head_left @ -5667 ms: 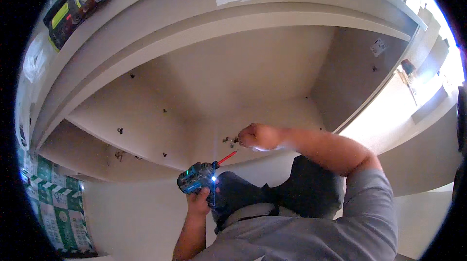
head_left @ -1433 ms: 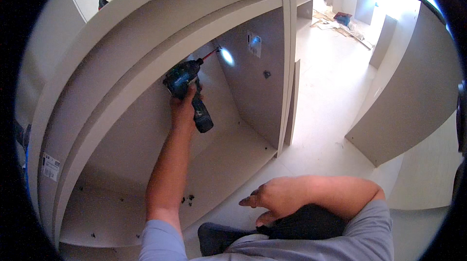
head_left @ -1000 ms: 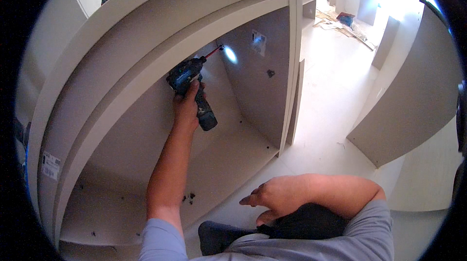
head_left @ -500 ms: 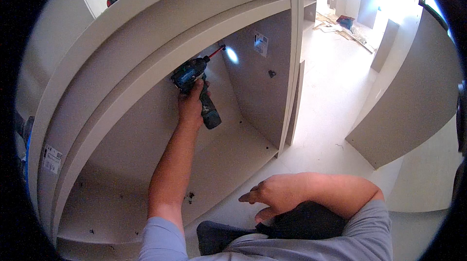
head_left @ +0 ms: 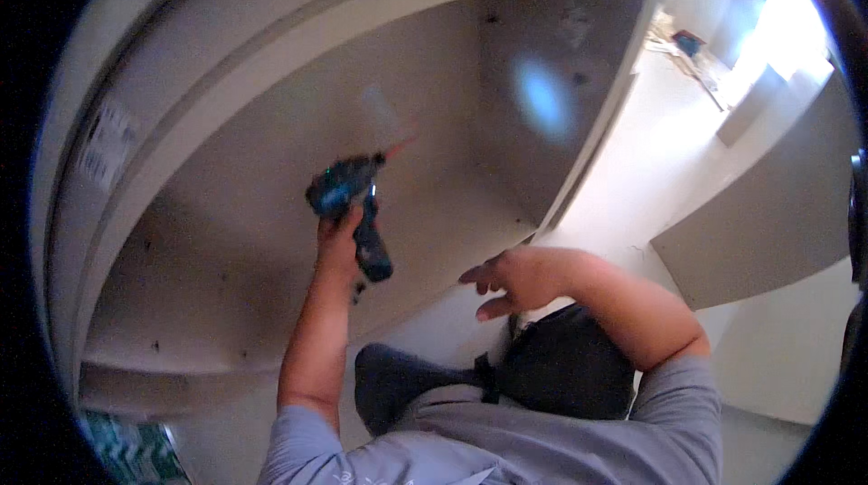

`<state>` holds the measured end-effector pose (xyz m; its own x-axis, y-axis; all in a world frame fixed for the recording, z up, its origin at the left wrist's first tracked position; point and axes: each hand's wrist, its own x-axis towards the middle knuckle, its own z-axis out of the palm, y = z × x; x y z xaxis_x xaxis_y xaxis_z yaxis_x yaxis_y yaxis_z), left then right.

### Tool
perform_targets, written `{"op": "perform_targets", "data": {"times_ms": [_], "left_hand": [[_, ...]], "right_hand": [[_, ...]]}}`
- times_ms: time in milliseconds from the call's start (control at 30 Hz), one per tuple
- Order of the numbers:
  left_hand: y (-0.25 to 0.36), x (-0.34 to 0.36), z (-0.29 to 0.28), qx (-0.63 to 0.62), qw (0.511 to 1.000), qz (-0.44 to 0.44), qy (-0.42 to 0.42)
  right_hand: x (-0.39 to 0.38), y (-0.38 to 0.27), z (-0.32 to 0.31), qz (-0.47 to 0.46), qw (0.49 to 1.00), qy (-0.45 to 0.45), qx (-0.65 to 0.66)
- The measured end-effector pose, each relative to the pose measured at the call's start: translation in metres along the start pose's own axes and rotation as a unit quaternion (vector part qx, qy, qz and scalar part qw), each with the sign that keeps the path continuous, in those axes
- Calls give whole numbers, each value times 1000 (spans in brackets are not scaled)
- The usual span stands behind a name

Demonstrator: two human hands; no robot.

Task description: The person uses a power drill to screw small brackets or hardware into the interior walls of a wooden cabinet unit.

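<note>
The person's left hand (head_left: 338,239), just off centre toward 9 o'clock, has its grip wrapped around the handle of a power driver (head_left: 348,188), with the thumb high near the tool's body. The driver hangs at the opening of a cabinet (head_left: 362,13), its red bit (head_left: 400,149) pointing toward 2 o'clock. Motion blurs the tip, and no fitting is seen meeting it. With only one hand steadying the tool, a swing could scratch the inner walls, and squeezing the trigger early could make the bit skid. The right hand (head_left: 520,282), at 4 o'clock, has its fingers loosely spread, with nothing visible in its grip; straying upward, it might cross the bit's path. The patch of light (head_left: 542,98) at 1 o'clock falls on the side wall away from the bit, so the tip could be misjudged in the dimmer area.

Counted from the left: one white label (head_left: 107,146) between 9 and 10 o'clock; one green-and-white sheet (head_left: 134,451) at 8; four small dark fittings (head_left: 155,346) between 8 and 9, with perhaps four others farther right, though blur leaves that total unsure; one driver; one bit; two hands; one curved panel (head_left: 768,205) at 3.
</note>
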<state>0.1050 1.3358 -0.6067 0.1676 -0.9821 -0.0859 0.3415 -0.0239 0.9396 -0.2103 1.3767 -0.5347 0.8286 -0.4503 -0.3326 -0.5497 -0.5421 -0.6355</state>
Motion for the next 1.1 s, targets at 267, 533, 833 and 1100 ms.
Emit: {"op": "perform_targets", "data": {"times_ms": [267, 533, 833, 1100], "left_hand": [[-67, -311, -224, 65, 962, -154, 215], [-99, -484, -237, -30, 916, -137, 376], [-88, -477, -255, -23, 936, -101, 338], [-74, -357, -241, -53, 963, -55, 260]], "right_hand": [[149, 31, 48, -20, 968, -169, -185], [349, 63, 145, 22, 987, 62, -148], [382, 31, 212, 83, 968, 197, -130], [398, 66, 234, 42, 943, 331, -13]]}}
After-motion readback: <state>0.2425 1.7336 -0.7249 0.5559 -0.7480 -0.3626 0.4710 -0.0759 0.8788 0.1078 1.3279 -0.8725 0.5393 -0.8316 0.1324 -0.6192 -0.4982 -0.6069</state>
